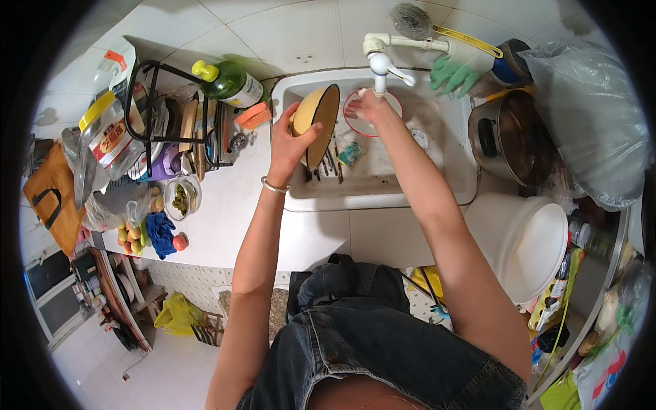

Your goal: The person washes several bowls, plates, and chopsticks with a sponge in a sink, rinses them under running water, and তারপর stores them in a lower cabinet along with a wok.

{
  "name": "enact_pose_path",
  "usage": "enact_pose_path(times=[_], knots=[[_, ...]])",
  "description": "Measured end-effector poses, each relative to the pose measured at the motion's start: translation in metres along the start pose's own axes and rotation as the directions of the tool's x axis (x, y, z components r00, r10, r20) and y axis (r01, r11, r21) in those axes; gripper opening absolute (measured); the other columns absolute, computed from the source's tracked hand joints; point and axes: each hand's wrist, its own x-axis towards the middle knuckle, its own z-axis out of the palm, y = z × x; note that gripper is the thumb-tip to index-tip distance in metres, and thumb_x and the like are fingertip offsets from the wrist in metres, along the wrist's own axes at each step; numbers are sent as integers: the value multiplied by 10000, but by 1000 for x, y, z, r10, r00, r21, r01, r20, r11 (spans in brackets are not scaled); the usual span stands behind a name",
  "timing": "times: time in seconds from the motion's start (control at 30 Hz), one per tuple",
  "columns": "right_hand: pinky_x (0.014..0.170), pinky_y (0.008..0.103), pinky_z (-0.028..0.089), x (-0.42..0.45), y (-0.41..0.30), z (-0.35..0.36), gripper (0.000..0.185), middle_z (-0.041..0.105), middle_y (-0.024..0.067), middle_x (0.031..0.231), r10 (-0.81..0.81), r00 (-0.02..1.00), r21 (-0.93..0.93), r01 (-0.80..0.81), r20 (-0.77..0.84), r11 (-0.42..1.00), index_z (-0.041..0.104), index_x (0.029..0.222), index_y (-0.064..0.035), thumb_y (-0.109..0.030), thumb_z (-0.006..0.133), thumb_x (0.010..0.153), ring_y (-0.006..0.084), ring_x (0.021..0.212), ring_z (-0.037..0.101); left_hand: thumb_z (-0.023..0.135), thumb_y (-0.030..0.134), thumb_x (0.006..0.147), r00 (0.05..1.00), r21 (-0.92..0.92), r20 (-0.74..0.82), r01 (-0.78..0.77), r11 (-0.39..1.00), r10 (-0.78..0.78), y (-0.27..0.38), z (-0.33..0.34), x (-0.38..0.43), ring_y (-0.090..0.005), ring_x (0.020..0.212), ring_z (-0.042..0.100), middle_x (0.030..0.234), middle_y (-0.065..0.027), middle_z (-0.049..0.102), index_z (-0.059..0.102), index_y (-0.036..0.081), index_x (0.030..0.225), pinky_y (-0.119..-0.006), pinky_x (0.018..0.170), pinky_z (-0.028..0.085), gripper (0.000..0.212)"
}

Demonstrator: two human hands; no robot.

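My left hand (293,141) grips a yellow enamel bowl (310,113) with a dark rim, tilted on its side over the left part of the white sink (379,201). Under the spout of the white faucet (381,66), my right hand (366,107) is spread with nothing in it. Below that hand, a white dish with a red rim (365,129) sits in the sink. A green and yellow sponge (349,154) rests on the basin floor. Beside it lie several thin utensils (330,165), partly hidden by the bowl.
Left of the sink stand a green pump bottle (230,84), an orange scrubber (253,116) and a black rack (166,138). A metal pot (505,138) and a white bucket (533,251) are on the right. Green gloves (453,77) hang behind, near a steel-wool brush (411,21).
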Motion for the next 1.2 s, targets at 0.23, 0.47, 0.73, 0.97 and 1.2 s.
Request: enact_pose_path(times=[0.23, 0.47, 0.73, 0.97, 1.2], knots=[[1032, 524, 238, -14, -16, 1, 483, 239, 283, 1336, 123, 992, -35, -123, -18, 992, 266, 1254, 99, -131, 438, 866, 398, 1257, 252, 705, 241, 720, 994, -35, -79, 73, 997, -75, -23, -7, -11, -141, 952, 516, 1064, -99, 545, 429, -9, 1227, -252, 809, 426, 630], [1024, 478, 303, -103, -45, -30, 452, 321, 272, 1292, 99, 953, -280, -16, 286, 960, 343, 1196, 91, -117, 513, 832, 386, 1208, 340, 736, 376, 603, 989, 175, -144, -10, 985, 35, -51, -1, -2, -277, 1030, 484, 1077, -183, 534, 477, 15, 1189, -357, 893, 391, 735], [1012, 480, 329, -87, -34, 7, 443, 308, 282, 1296, 13, 931, -34, -1, 366, 999, 317, 1232, 87, -110, 463, 863, 377, 1209, 339, 728, 443, 584, 972, 277, -217, 152, 949, -92, -53, 10, 27, -277, 1031, 504, 1043, -180, 572, 492, 11, 1170, -338, 895, 385, 766], [809, 397, 482, -42, -21, 46, 216, 455, 195, 970, 29, 993, 245, -56, 115, 968, 448, 1016, 40, -128, 445, 881, 286, 894, 480, 727, 484, 573, 938, 49, -245, 264, 963, -245, -56, 16, 44, -210, 818, 621, 969, -156, 622, 498, -18, 1156, -288, 730, 479, 803], [366, 190, 268, -97, -32, -2, 153, 405, 32, 631, 148, 858, 183, -268, 492, 946, 468, 719, -46, -98, 472, 863, 96, 515, 390, 706, 477, 540, 986, 499, -90, -75, 863, 138, -35, 37, 51, -313, 1061, 462, 996, -203, 581, 539, 24, 1118, -358, 958, 305, 753]])
